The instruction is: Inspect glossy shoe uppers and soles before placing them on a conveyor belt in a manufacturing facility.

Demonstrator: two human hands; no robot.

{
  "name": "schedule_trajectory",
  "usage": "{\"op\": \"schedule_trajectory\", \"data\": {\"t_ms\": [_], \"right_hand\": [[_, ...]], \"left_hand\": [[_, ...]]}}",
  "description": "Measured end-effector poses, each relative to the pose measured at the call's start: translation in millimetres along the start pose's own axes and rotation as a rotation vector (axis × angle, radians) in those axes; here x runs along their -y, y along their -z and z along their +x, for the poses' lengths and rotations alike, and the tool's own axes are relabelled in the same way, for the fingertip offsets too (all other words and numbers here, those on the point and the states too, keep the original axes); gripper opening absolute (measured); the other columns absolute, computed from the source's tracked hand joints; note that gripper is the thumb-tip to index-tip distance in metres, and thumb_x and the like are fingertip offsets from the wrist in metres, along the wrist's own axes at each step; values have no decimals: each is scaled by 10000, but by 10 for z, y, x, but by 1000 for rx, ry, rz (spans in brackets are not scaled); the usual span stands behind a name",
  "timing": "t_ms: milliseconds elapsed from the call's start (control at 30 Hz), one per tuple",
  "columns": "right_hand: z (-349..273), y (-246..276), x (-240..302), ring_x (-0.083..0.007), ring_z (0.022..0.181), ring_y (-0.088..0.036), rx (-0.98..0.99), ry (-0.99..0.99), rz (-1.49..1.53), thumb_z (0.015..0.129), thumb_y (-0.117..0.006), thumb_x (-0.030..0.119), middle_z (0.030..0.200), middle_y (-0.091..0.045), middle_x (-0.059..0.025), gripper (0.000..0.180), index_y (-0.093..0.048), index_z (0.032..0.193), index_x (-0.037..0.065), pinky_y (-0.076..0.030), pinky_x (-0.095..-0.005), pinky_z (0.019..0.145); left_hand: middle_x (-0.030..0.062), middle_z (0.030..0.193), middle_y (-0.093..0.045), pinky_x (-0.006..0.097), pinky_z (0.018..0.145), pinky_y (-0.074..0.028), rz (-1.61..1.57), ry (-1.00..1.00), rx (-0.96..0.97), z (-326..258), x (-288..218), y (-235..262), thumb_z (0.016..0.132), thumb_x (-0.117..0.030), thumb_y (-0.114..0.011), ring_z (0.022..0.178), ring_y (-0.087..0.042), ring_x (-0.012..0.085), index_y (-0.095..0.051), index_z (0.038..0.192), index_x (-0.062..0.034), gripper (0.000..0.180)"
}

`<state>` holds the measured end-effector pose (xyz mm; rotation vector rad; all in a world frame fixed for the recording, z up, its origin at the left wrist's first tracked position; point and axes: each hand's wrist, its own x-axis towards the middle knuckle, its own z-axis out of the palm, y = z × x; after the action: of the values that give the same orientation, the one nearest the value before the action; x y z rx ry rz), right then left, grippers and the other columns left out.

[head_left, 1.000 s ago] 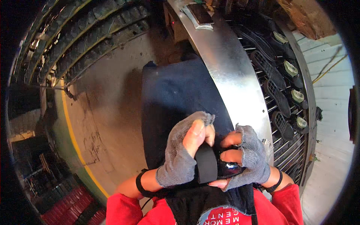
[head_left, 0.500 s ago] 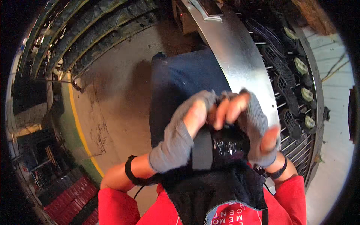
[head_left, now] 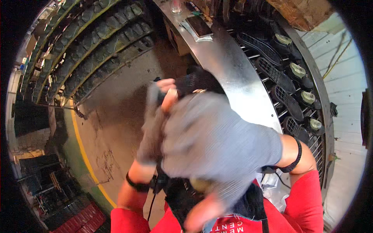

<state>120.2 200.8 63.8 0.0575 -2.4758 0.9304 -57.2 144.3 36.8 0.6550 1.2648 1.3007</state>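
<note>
Both my hands wear grey gloves with bare fingertips and meet in front of my chest. My left hand (head_left: 153, 116) is closed at the left side of a black thing, apparently a shoe (head_left: 200, 79), its fingertips curled against it. My right hand (head_left: 217, 136), smeared by motion, lies over the top with its back up and its thumb stretched down toward me. Its other fingers are largely hidden. A pale yellowish rounded part (head_left: 200, 184) shows below the right palm, like the pale tops on the rack. The hands cover most of the black thing.
At the right, a metal rack (head_left: 316, 155) bears black soles (head_left: 276, 75) and black shoes with pale tops (head_left: 297, 70). A metal counter (head_left: 225, 50) holds a phone (head_left: 199, 26) and a glass (head_left: 176, 6). Tiered shelves (head_left: 89, 42) of dark shoes stand far left.
My hands have come together around the black thing, which is now raised in front of me. The right hand has swung left across it. The view has shifted, showing more of the counter.
</note>
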Motion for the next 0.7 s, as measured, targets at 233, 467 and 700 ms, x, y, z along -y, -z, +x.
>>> {"op": "schedule_trajectory", "data": {"t_ms": [233, 467, 700], "right_hand": [[48, -671, 122, -310, 926, -638, 217, 267, -83, 799, -764, 586, 950, -642, -124, 568, -715, 892, 28, -525, -440, 827], [-325, -583, -4, -310, 1209, -663, -626, -847, 482, 899, -821, 279, 1418, -581, -242, 937, -289, 1597, -49, -515, -409, 1041], [-454, -529, 22, -313, 1184, -696, -624, -728, 426, 906, -808, 226, 1344, -657, -215, 843, -373, 1585, -23, -527, -372, 1022]], "left_hand": [[115, 1179, -727, 366, 890, -643, -437, 113, 162, 272, 731, 308, 1027, -683, -493, 1042, -729, 209, -614, 1341, 13, 773], [128, 1354, -643, 388, 1029, -556, -405, 55, 168, -83, 772, 289, 1046, -704, -423, 1195, -662, 238, -512, 1461, -12, 812], [128, 1388, -612, 392, 1065, -524, -235, -3, 79, -252, 488, 29, 984, -699, -581, 1236, -636, 243, -447, 1510, -20, 869]]}}
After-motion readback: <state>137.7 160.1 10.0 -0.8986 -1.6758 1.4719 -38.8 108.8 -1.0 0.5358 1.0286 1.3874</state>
